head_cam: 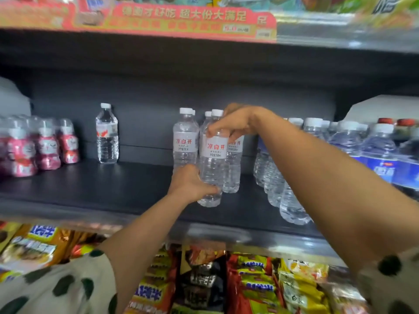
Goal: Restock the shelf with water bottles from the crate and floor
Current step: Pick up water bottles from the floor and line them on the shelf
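Upright clear bottle (212,168) (white-capped) on shelf (113,189)

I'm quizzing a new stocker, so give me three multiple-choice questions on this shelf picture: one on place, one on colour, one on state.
1. Where does the lone bottle stand?
A. left of the held bottle
B. right of the blue-label bottles
C. on the top shelf

2. What colour is the held bottle's cap?
A. red
B. white
C. blue

3. How is the held bottle gripped?
A. left hand only
B. right hand only
C. both hands

Answers: 1 A, it stands apart at the left; 2 B, its cap is white; 3 C, left hand low, right hand near the neck.
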`<action>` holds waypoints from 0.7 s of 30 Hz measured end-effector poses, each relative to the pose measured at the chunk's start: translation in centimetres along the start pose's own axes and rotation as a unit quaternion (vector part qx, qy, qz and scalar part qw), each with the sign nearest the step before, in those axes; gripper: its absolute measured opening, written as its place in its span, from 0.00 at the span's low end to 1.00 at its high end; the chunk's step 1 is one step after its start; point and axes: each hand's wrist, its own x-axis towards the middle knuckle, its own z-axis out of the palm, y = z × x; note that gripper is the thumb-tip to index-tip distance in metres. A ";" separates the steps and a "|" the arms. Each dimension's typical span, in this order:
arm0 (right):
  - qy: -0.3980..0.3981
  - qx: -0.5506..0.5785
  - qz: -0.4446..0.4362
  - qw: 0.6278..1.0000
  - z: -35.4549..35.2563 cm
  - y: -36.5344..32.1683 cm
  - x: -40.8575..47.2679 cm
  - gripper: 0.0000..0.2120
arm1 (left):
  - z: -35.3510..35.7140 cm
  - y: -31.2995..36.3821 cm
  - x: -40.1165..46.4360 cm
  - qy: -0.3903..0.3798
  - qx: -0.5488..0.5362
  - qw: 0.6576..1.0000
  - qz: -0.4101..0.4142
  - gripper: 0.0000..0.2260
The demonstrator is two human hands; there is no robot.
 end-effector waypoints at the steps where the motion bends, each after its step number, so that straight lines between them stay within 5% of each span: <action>1: -0.007 -0.010 0.002 1.000 0.0 -0.1 0.3 0.08 | 0.1 -0.1 0.1 0.009 0.005 1.000 -0.001 0.15; 5: -0.033 -0.052 0.033 0.998 -0.4 -0.4 1.7 0.18 | 0.8 -0.1 0.1 0.057 0.039 0.998 0.004 0.16; 15: 0.024 -0.046 0.006 0.999 0.2 0.7 2.6 0.16 | 1.4 0.2 0.4 0.109 0.092 0.990 -0.013 0.18; 21: 0.054 -0.019 0.021 0.998 1.3 0.2 2.8 0.24 | 1.7 -0.1 0.5 0.119 0.089 0.989 -0.022 0.18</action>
